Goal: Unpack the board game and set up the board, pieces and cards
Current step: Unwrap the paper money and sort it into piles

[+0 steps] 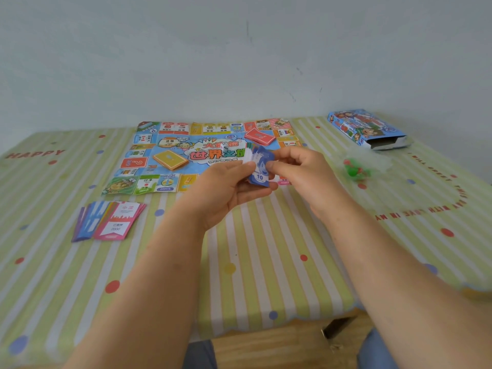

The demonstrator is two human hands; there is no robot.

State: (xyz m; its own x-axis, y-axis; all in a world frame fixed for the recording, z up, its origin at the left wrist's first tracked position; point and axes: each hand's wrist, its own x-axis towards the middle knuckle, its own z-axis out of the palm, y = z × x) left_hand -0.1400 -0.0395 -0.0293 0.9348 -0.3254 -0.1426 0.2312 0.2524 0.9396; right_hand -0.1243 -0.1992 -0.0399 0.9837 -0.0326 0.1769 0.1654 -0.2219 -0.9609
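Note:
The paper game board (pixel 170 145) lies unfolded at the table's far middle. On it sit a yellow card deck (pixel 169 159), a red card deck (pixel 259 136) and a white die (pixel 225 145). My left hand (pixel 226 190) holds a stack of play money (pixel 259 166) above the board's near right edge, a blue "10" note facing me. My right hand (pixel 298 169) pinches that top blue note. A fanned pile of property cards (pixel 110 221) lies on the tablecloth to the left, a pink one on top.
The opened game box (pixel 367 129) lies at the far right by the wall. A clear bag of green and red pieces (pixel 358 169) rests right of my hands. The striped tablecloth (pixel 266 262) covers the table; its near edge shows a wooden frame.

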